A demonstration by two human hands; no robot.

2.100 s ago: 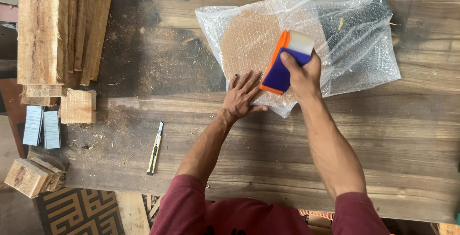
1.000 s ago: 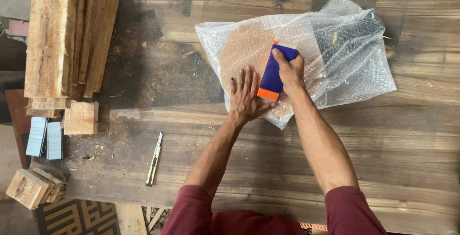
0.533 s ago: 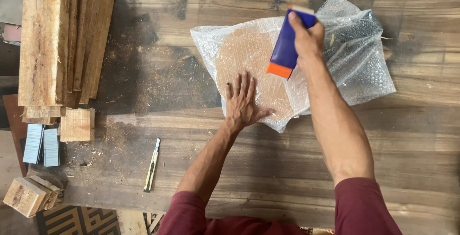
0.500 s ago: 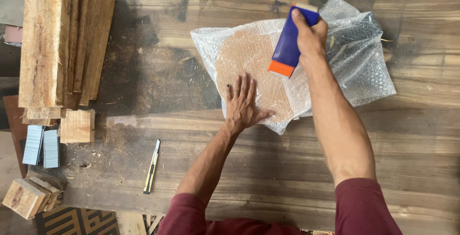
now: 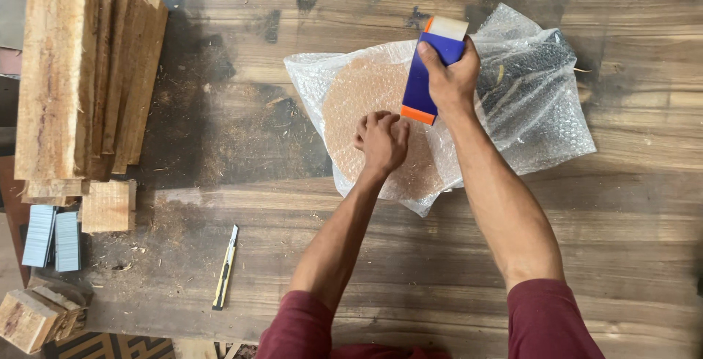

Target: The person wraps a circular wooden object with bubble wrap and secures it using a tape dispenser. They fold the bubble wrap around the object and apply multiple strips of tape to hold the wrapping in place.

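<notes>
Two hands work over a round brown disc (image 5: 366, 103) wrapped in bubble wrap (image 5: 542, 110) on the wooden table (image 5: 439, 256). The left hand (image 5: 382, 139) presses on the disc with its fingers curled together. The right hand (image 5: 450, 77) grips a blue and orange tape dispenser (image 5: 425, 73), fingers closed around it. Wooden planks (image 5: 80, 73), small blocks (image 5: 106, 205), staple strips (image 5: 51, 237) and a yellow utility knife (image 5: 225, 267) lie to the left, well apart.
</notes>
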